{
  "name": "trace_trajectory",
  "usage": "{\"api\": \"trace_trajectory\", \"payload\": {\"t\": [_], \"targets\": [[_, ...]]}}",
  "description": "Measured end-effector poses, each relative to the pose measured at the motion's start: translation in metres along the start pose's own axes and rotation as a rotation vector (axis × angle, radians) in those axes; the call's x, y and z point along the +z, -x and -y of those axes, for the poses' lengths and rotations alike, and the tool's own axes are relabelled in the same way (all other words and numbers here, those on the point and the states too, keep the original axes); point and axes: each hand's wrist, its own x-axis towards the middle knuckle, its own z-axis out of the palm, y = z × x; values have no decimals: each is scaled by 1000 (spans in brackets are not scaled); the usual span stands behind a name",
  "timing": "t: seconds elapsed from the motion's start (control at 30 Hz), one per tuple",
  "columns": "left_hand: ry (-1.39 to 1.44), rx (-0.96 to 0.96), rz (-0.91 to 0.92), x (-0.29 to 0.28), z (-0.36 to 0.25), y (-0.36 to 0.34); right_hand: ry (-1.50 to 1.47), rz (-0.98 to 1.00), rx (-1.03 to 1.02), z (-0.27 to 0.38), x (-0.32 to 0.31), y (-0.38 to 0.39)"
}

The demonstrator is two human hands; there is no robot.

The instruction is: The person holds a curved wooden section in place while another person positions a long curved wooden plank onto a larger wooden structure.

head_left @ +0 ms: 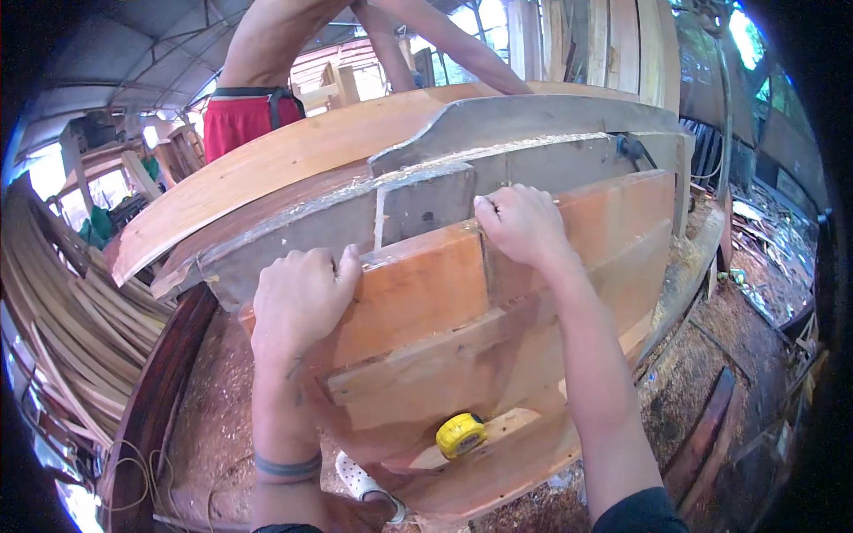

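My left hand (304, 298) grips the top edge of an orange-brown wooden panel (418, 298), fingers curled over it with the thumb up. My right hand (520, 226) is closed over the same edge further right, beside a vertical seam. A yellow tape measure (460, 435) rests low on the panel, on a ledge between my forearms. Just behind the panel stand weathered grey boards (426, 206) with shavings along their edge, and a long curved pale plank (267, 169) lies behind those.
Another person in red shorts (235, 124) leans over the plank, one arm (462, 62) reaching down. Thin wood strips (62, 320) are piled left; upright boards (631, 49) stand behind. A white clog (355, 480) shows below. Shavings and offcuts (755, 249) lie at the right.
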Motion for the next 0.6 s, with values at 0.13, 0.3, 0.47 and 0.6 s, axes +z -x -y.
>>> {"api": "trace_trajectory", "payload": {"t": [0.13,0.3,0.47,0.6], "targets": [[-19,1,-14,-1,1,0,-12,-44,-30,0,2,0],[-11,11,2,-2,2,0,6,-79,-47,-1,4,0],[8,11,7,-1,3,0,16,-82,-47,0,3,1],[5,-12,25,-3,4,1,33,-75,-58,0,5,0]]}}
